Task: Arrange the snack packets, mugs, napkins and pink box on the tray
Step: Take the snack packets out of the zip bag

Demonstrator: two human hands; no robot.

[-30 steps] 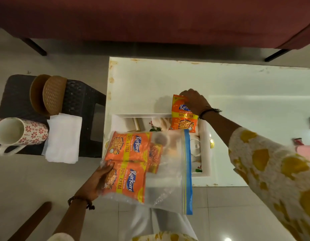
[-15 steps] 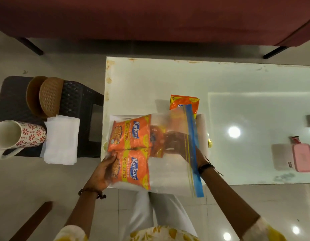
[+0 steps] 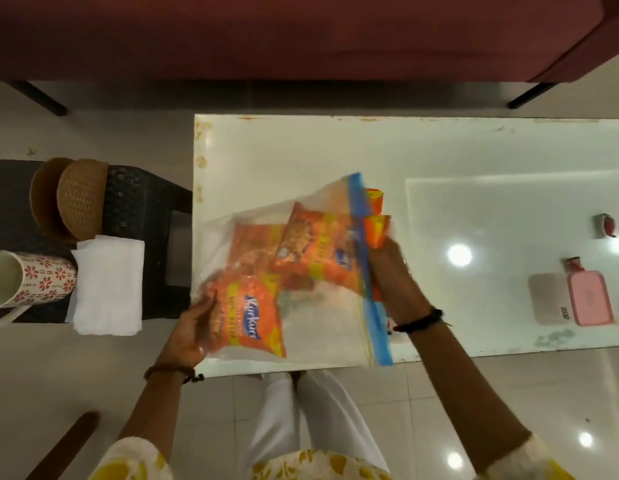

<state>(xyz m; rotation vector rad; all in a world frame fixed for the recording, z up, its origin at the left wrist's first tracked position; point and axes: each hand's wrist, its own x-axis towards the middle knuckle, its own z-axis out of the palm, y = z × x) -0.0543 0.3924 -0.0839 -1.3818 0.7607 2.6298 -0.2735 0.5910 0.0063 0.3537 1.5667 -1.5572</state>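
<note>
A clear zip bag point(image 3: 322, 327) with a blue seal strip hangs over the near left part of the white table, with orange snack packets point(image 3: 256, 317) inside. My left hand point(image 3: 193, 327) grips the bag's lower left corner. At the bag's mouth my right hand point(image 3: 391, 271) is closed on an orange packet point(image 3: 315, 251) whose end sticks out past the blue strip. Another orange packet point(image 3: 375, 199) shows behind the bag. The bag hides the tray. A floral mug point(image 3: 41, 282) and white napkins point(image 3: 109, 285) sit on the black stool at left. The pink box point(image 3: 590, 303) lies far right on the table.
Two brown woven coasters point(image 3: 79, 199) lean on the black stool point(image 3: 145, 209). A maroon sofa point(image 3: 301, 32) runs along the far side. Beside the pink box lies a grey lid point(image 3: 547, 299), and a small red and white object point(image 3: 606, 225) lies near the right edge of the table point(image 3: 301, 150).
My right hand let go of a packet at the tray, reached into the bag, and has drawn back to its mouth with another packet. The bag has tilted and moved right.
</note>
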